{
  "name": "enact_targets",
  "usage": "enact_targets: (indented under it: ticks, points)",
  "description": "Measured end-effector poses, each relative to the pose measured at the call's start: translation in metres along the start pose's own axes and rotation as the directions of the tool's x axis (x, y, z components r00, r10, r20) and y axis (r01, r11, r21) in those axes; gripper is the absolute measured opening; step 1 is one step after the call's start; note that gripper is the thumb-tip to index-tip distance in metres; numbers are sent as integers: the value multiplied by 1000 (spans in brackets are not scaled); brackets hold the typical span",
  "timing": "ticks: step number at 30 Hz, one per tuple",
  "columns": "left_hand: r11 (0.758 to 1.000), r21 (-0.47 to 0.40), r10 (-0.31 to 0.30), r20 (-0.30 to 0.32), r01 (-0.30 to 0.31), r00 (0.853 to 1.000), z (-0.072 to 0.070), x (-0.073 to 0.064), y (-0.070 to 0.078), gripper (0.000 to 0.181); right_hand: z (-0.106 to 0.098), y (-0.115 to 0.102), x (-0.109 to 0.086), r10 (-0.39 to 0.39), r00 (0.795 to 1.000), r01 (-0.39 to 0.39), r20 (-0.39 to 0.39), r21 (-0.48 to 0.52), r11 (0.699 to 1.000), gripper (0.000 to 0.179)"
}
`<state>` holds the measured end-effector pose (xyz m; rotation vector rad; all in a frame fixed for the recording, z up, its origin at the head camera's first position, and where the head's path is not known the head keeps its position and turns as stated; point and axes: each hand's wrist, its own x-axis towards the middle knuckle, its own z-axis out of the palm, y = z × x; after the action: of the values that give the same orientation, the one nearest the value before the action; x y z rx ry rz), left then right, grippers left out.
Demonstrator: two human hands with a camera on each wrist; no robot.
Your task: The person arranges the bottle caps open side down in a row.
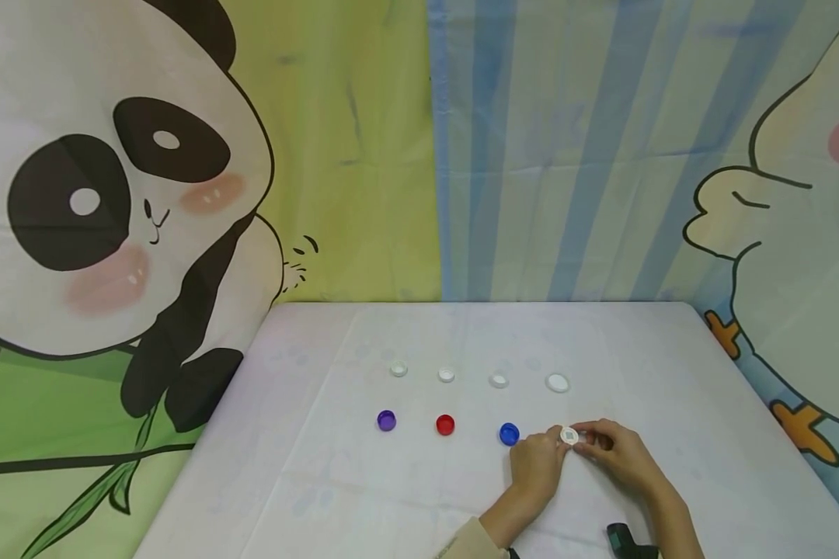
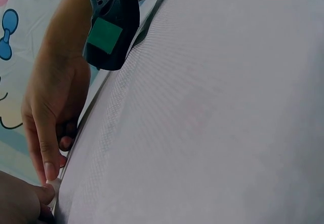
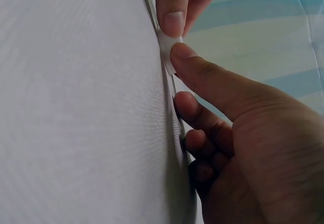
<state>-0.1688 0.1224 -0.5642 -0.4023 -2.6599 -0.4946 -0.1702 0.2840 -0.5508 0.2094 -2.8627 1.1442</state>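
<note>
Between both hands is a small round white cap (image 1: 569, 435) with a faint greyish square mark on its top. My left hand (image 1: 537, 466) pinches its left edge. From the right, my right hand (image 1: 618, 454) pinches the opposite edge between thumb and fingers. In the right wrist view the thumbs of both hands meet on the white cap (image 3: 168, 49), right at the table surface. A blue cap (image 1: 509, 434) lies just left of the left hand. Farther left are a red cap (image 1: 445, 425) and a purple cap (image 1: 387, 421).
Several white round caps form a row behind the coloured ones, the largest a flat white disc (image 1: 557, 383) at the right end. All lie on a white-covered table (image 1: 335, 481). Cartoon-printed curtains (image 1: 363, 155) hang behind. A dark device (image 1: 629, 543) sits at the right wrist.
</note>
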Motion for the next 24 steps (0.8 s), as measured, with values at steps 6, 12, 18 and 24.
enact_targets:
  ticks: [6,12,18,24]
  points:
    - [1000,16,-6,15,6,1000,0,0,0,16,0,1,0,0,1000,0,0,-12,1000,32]
    - [1000,17,-4,3,4,1000,-1,2,0,17,-1,-1,1,21,999,-21,24,-5,1000,33]
    - [999,26,-23,33,22,999,-10,3,-3,35,-4,-3,2,-49,999,50,22,-11,999,35]
    - [989,-146,26,56,-18,998,-36,5,-12,35,-11,-10,3,-20,998,20,58,-2,1000,44]
